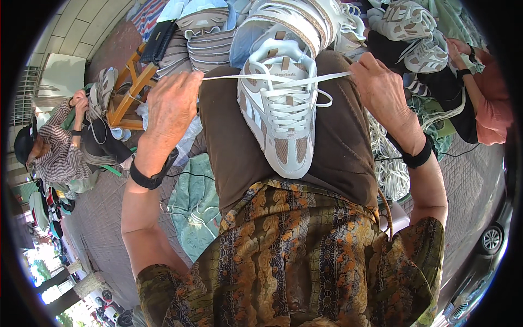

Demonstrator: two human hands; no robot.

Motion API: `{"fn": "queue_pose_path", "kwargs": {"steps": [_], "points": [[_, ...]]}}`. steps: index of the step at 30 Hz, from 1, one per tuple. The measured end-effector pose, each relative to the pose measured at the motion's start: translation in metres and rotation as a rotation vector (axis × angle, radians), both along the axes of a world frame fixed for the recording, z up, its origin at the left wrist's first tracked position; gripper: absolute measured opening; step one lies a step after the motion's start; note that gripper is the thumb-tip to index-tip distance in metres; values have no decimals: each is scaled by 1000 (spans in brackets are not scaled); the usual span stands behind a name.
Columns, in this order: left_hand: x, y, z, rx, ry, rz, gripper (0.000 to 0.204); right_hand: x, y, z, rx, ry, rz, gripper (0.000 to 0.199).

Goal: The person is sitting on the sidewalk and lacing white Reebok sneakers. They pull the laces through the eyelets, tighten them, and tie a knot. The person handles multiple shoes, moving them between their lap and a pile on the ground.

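On my lap, across brown trousers [218, 141], lies a white and beige sneaker [272, 131] with its toe toward me. White laces [289, 114] criss-cross up its tongue. My left hand [173, 103] is closed on one lace end and holds it out to the left. The other lace end runs to the right, pinched in my right hand [379, 90]. Both lace ends are stretched nearly straight above the shoe's opening, and a small loop hangs at its right side. The fingertips of both hands are partly hidden.
Stacked shoe uppers [210, 41] and more white shoe parts [294, 19] lie beyond my knees. A wooden stool [131, 92] stands at the left. Bundled white laces [392, 171] hang at my right. Co-workers handle shoes on both sides: a striped sleeve [60, 125] left, a pink sleeve [493, 109] right.
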State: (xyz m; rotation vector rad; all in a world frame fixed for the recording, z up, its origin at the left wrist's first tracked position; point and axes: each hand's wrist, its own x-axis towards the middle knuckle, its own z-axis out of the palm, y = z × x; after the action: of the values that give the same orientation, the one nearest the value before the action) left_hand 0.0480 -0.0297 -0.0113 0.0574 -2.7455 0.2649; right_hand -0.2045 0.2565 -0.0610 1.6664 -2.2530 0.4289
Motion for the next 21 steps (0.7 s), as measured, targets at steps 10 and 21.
{"fn": "queue_pose_path", "kwargs": {"steps": [10,21], "points": [[33,1,21,181,-65,42,6,-22,35,-12,185,82,-131,13],[44,-23,2,144,-237,132,5,-47,77,-53,173,-48,-297,10]]}}
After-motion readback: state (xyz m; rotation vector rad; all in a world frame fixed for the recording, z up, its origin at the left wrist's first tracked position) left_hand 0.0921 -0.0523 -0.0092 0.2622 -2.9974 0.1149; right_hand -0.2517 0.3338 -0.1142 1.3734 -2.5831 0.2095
